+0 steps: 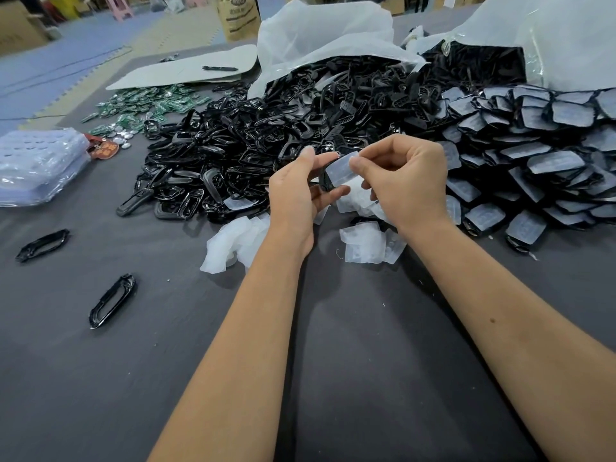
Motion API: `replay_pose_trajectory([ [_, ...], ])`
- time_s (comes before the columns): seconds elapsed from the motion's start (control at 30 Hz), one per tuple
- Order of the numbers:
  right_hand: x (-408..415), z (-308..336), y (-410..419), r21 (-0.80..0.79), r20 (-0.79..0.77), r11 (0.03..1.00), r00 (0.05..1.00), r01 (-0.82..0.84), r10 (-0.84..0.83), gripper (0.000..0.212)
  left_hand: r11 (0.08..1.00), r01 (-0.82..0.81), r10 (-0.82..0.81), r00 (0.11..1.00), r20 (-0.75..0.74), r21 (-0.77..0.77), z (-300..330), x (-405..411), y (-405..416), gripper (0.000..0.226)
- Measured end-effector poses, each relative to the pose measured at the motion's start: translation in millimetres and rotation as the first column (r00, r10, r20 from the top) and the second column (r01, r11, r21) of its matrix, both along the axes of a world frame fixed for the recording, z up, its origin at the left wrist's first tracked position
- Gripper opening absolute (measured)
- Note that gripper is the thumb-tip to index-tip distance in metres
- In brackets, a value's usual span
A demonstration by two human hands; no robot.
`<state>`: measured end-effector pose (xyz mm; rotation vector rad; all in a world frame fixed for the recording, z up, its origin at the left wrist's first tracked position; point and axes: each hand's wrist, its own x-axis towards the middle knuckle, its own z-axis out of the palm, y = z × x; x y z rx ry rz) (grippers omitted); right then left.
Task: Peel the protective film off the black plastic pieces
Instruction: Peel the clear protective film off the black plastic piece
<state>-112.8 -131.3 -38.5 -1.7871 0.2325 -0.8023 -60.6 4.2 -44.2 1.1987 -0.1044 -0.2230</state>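
I hold one black plastic piece point(324, 181) up over the grey table point(366, 361), between both my hands and just in front of the big heap of black frames point(233, 155). My left hand point(296, 198) grips the piece from the left, thumb underneath and fingers curled over its top edge. My right hand point(408, 181) pinches the protective film point(340, 170) between thumb and forefinger; the film's upper end stands lifted off the piece, while its lower part seems to lie against the black plastic, though my fingers hide most of that join. The other fingers of my right hand are curled in toward the palm.

Below my hands lie loose sheets of peeled film: one crumpled pile point(230, 245) to the left of my left wrist, another pile point(370, 243) between my forearms. To the right spreads a stack of film-covered pieces point(520, 155), overlapping like tiles, spilling from a white plastic bag point(563, 38). A second white bag point(320, 35) sits behind the frames. Two single black frames point(111, 301) lie apart on the table at my left, near the other point(42, 245). Farther back are green circuit boards point(146, 101) and clear blister trays point(40, 165).
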Motion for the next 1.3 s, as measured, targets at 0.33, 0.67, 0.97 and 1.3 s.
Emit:
replay_pose_trajectory([
  [0.33,-2.8,3.1,4.9,-0.046,-0.022,0.995,0.996,0.091,-0.092,0.010,0.999,0.042,-0.040,0.998,0.054,-0.031,-3.4,-1.6,-2.8,0.028],
  [0.67,-2.7,4.1,8.1,-0.106,-0.023,0.981,0.986,0.162,-0.165,0.012,0.998,0.019,-0.028,0.988,0.150,0.062,-6.4,-4.1,-4.5,0.023],
  [0.97,-2.7,2.8,7.9,-0.120,-0.044,0.977,0.982,0.176,-0.183,0.015,0.998,0.028,-0.036,0.988,0.147,0.052,-6.1,-4.5,-4.4,0.022],
  [1.3,-0.5,1.2,4.6,0.291,-0.121,0.956,0.990,-0.036,0.074,0.030,0.998,0.061,-0.063,0.991,0.117,0.020,-6.0,-3.2,-1.3,0.025],
])
